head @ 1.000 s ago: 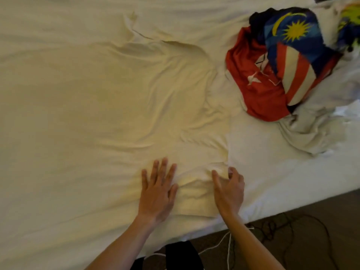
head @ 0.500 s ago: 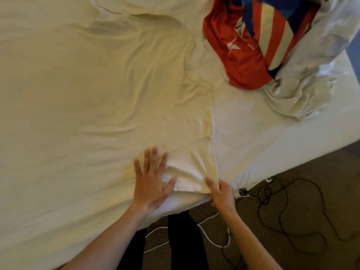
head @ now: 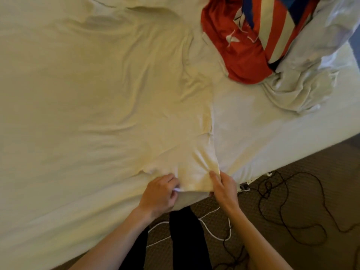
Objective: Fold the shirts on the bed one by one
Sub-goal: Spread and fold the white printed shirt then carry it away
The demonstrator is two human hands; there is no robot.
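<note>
- The left hand has its fingers curled onto the near hem of the cream shirt, pinching the cloth at the near edge of the bed.
- The right hand grips the same hem just to the right, thumb on top at the shirt's near right corner, fingers tucked under the fabric.
- Between the two hands the hem bunches into soft folds and hangs slightly over the mattress edge.
- The cream shirt lies spread flat across the left and middle of the bed, wrinkled, its body stretching away to the far side.
- At the far right sits a pile of other shirts: a red one in front, a red-and-white striped one with blue over it, and crumpled white cloth to the right.
- On the brown carpet near the bed lie tangled black cables and a white cable; the person's dark-clad legs stand between the arms.
</note>
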